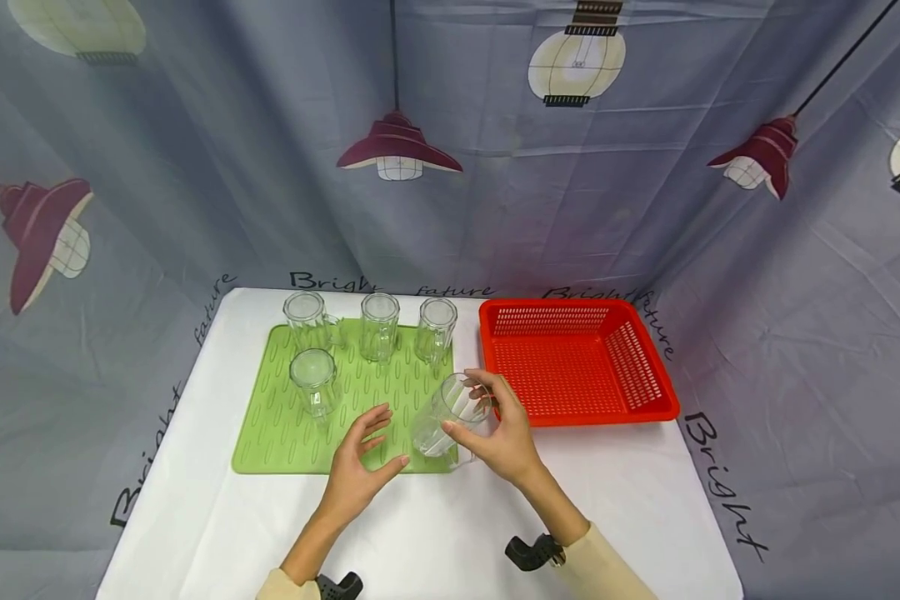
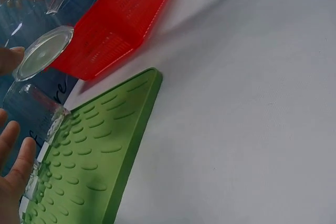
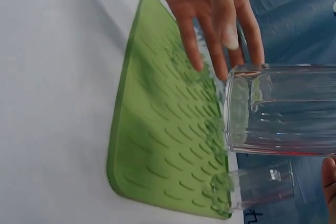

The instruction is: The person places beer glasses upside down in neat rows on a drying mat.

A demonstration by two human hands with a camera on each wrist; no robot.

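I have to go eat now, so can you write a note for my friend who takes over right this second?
Right hand grips a clear glass, tilted above the near right corner of the green mat.
Left hand is open beside that glass, not touching it.
Four glasses stand upside down on the mat: three in the back row, one in front.
The red basket is empty.
Left: set the held glass down on the mat.
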